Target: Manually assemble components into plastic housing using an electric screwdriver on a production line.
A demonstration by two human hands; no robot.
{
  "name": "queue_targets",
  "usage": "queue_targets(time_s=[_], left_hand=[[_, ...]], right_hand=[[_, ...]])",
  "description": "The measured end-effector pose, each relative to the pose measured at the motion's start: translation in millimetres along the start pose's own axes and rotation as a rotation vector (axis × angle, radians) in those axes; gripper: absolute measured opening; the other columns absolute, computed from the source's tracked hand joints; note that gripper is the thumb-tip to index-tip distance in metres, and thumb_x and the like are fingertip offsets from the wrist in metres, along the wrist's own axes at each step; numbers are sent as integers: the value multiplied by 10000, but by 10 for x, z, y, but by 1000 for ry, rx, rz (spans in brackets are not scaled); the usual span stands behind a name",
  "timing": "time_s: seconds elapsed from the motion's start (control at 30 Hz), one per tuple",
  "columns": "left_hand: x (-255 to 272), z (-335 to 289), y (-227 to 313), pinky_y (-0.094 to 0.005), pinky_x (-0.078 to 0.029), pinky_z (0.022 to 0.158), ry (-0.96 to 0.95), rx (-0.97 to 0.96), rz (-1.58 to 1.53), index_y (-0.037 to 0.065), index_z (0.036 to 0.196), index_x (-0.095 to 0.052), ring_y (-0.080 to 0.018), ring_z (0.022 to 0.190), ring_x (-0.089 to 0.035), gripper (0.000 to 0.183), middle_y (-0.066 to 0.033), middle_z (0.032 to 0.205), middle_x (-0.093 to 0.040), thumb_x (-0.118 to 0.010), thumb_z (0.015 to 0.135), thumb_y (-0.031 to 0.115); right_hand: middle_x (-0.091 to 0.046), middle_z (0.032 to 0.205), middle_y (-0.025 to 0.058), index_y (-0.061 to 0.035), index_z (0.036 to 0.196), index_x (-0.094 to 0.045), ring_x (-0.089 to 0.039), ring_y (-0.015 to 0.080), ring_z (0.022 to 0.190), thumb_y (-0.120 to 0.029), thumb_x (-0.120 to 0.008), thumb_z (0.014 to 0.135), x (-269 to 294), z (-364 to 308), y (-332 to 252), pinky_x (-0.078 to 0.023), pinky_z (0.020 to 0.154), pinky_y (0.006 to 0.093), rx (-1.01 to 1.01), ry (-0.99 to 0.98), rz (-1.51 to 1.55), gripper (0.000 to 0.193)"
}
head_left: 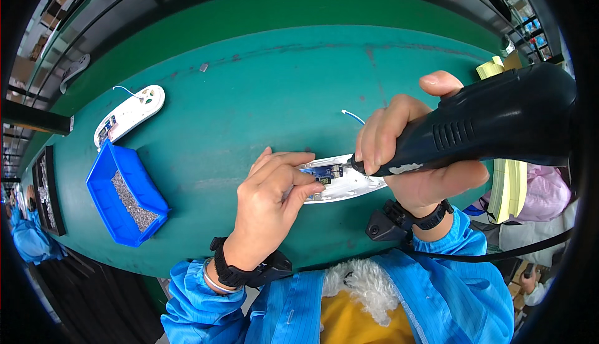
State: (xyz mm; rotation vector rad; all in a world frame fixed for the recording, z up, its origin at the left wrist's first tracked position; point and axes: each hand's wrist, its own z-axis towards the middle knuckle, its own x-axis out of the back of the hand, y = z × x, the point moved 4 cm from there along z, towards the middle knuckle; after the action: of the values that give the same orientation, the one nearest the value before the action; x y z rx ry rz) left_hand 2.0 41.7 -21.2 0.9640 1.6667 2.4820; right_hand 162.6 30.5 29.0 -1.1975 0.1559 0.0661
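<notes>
My right hand (pixel 405 150) grips a black electric screwdriver (pixel 493 119), its tip down on a small blue circuit board (pixel 326 172). The board sits in a white oval plastic housing (pixel 352 188) on the green table (pixel 249 113). My left hand (pixel 271 200) presses on the housing's left end, fingers beside the board. A thin blue and white wire (pixel 351 115) sticks up behind the housing.
A blue bin (pixel 103 178) of small screws stands at the left. Behind it lies a second white housing (pixel 131 114) with a board and wire. A stack of yellow sheets (pixel 508 188) sits at the right. A black cord (pixel 499 255) trails from the screwdriver. Another person in blue is at far left.
</notes>
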Motion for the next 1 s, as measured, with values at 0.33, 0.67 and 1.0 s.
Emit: queue_targets(time_s=[0.33, 0.67, 1.0], left_hand=[[-6, -15, -5, -486, -392, 878, 5, -7, -8, 24, 702, -584, -253, 816, -595, 149, -95, 891, -633, -698, 671, 114], [-16, -11, -1, -497, -382, 900, 8, -3, 9, 25, 698, -597, -237, 829, -593, 132, -87, 906, -633, -695, 664, 107], [-7, -19, -11, -491, -373, 904, 5, 4, -5, 32, 688, -597, -240, 831, -587, 119, -80, 911, -632, -687, 674, 110]], right_hand=[[-476, 610, 54, -102, 1259, -206, -490, 150, 459, -772, -385, 661, -21, 13, 13, -433, 467, 277, -33, -47, -62, 917], [-465, 596, 43, -111, 1200, -216, -477, 140, 446, -771, -393, 660, -20, 60, 67, -425, 455, 267, -44, -100, -83, 871], [-456, 586, 41, -104, 1185, -229, -472, 136, 445, -752, -419, 670, -44, 63, 98, -423, 449, 257, -27, -90, -76, 850]])
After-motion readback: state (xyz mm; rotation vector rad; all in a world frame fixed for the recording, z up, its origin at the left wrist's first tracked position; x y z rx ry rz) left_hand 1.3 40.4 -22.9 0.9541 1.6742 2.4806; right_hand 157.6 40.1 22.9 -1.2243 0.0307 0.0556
